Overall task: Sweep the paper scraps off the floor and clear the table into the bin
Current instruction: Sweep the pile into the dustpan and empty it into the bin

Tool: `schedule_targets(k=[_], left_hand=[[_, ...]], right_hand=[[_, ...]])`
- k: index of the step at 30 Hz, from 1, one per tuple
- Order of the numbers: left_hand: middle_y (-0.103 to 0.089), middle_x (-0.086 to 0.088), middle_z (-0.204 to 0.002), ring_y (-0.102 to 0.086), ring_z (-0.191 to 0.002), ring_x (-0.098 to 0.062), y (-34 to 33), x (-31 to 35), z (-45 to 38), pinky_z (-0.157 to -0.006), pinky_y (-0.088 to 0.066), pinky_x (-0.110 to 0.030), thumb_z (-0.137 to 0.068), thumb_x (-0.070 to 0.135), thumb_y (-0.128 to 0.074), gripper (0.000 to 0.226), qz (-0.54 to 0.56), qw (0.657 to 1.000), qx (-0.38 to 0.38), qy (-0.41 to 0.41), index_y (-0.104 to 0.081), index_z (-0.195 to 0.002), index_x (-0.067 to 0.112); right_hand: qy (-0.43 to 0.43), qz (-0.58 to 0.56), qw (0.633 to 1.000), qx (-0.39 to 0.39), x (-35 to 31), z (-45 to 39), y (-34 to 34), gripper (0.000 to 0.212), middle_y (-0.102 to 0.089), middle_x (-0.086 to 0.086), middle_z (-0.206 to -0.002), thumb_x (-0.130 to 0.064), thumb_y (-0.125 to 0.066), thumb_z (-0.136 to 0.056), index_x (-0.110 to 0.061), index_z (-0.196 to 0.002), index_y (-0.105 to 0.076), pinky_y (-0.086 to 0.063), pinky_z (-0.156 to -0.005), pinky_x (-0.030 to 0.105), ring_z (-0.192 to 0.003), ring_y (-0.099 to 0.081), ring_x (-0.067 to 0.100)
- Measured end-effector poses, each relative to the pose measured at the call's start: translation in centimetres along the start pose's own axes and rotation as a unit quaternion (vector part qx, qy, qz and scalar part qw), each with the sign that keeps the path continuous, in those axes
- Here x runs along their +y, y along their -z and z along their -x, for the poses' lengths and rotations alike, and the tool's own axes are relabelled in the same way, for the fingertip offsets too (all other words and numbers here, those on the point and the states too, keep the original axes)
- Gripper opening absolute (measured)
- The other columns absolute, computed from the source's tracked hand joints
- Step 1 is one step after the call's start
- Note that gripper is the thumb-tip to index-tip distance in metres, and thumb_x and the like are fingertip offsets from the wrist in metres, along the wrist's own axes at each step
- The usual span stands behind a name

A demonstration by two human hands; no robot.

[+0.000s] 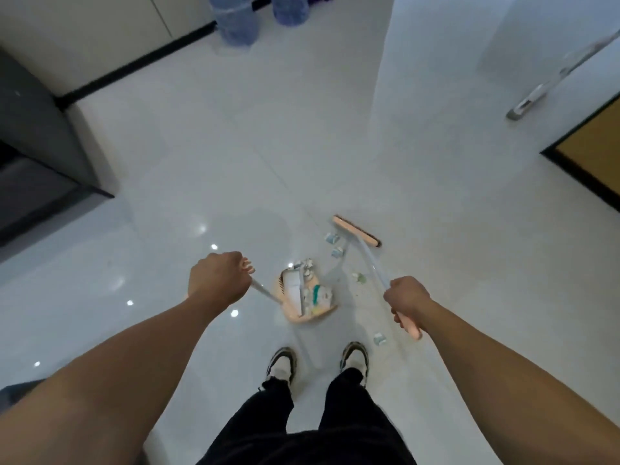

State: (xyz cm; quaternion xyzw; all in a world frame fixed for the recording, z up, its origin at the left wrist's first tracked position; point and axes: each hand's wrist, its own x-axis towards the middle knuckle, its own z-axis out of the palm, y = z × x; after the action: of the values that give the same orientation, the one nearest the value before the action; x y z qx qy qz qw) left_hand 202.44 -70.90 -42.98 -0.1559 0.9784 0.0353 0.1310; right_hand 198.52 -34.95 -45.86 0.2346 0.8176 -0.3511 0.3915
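Note:
A pink dustpan (pixel 322 312) stands on the white tiled floor in front of my shoes, holding several paper scraps and a white box. My left hand (pixel 218 278) grips the top of its long handle. My right hand (pixel 407 302) grips the pale handle of a pink broom, whose head (pixel 356 230) rests on the floor beyond the pan to the right. Loose paper scraps (pixel 332 238) lie between the broom head and the pan. Another scrap (pixel 380 339) lies near my right shoe, and small greenish bits (pixel 359 277) sit right of the pan.
A dark cabinet (pixel 37 152) stands at the left. Two blue water jugs (pixel 235 18) sit at the far wall. A flat mop (pixel 533 99) leans at the right near a wooden door (pixel 593 152). A white pillar (pixel 436 45) rises at the back right.

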Motion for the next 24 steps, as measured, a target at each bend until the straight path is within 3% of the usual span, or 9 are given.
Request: schedule_targets(k=[4,7,9,13,24], left_hand=[[-0.054,0.006,-0.062,-0.054,-0.059,-0.022,-0.6,-1.3,2.6,-0.052,-0.035,-0.027,-0.073,0.038,-0.056,0.018,-0.015,0.998,-0.009,0.056,-0.049,-0.064,0.024],[-0.054,0.007,-0.061,-0.053,-0.059,-0.021,-0.7,-1.9,3.5,-0.052,-0.035,-0.027,-0.070,0.039,-0.055,0.016,-0.027,0.996,-0.012,0.079,-0.050,-0.065,0.025],[-0.054,0.008,-0.061,-0.052,-0.058,-0.020,-0.9,-2.3,4.0,-0.052,-0.037,-0.027,-0.069,0.039,-0.055,0.014,-0.026,0.997,-0.009,0.079,-0.052,-0.064,0.025],[-0.054,0.007,-0.061,-0.052,-0.057,-0.019,-2.1,-2.8,5.1,-0.052,-0.038,-0.026,-0.069,0.039,-0.054,0.013,-0.034,0.998,-0.009,0.043,-0.053,-0.065,0.026],[-0.054,0.006,-0.066,-0.051,-0.065,-0.024,-3.6,-8.4,9.1,-0.061,-0.040,-0.029,-0.076,0.033,-0.050,0.014,0.006,1.000,0.007,-0.011,-0.055,-0.066,0.025]], right_hand=[[0.006,0.033,0.999,-0.015,0.4,-2.8,0.1,0.013,-0.060,0.015,-0.072,-0.003,-0.049,-0.083,-0.008,-0.086,-0.062,-0.039,-0.047,0.025,-0.049,-0.051,0.024],[-0.001,0.078,0.997,-0.030,1.9,-2.6,-0.4,0.027,-0.066,0.017,-0.089,-0.005,-0.050,-0.086,-0.010,-0.108,-0.064,-0.044,-0.051,0.028,-0.061,-0.058,0.030],[-0.009,0.101,0.994,-0.043,3.4,-1.6,-0.7,0.037,-0.065,0.017,-0.089,-0.005,-0.048,-0.089,-0.006,-0.123,-0.061,-0.044,-0.047,0.026,-0.057,-0.058,0.029],[-0.040,0.095,0.994,-0.040,7.0,1.7,-1.2,0.050,-0.061,0.012,-0.092,-0.008,-0.049,-0.090,-0.014,-0.140,-0.054,-0.038,-0.042,0.020,-0.053,-0.054,0.025],[-0.128,0.012,0.991,-0.025,15.7,14.6,-10.4,0.038,-0.054,0.014,-0.074,-0.007,-0.049,-0.090,-0.006,-0.127,-0.060,-0.038,-0.045,0.024,-0.051,-0.048,0.023]])
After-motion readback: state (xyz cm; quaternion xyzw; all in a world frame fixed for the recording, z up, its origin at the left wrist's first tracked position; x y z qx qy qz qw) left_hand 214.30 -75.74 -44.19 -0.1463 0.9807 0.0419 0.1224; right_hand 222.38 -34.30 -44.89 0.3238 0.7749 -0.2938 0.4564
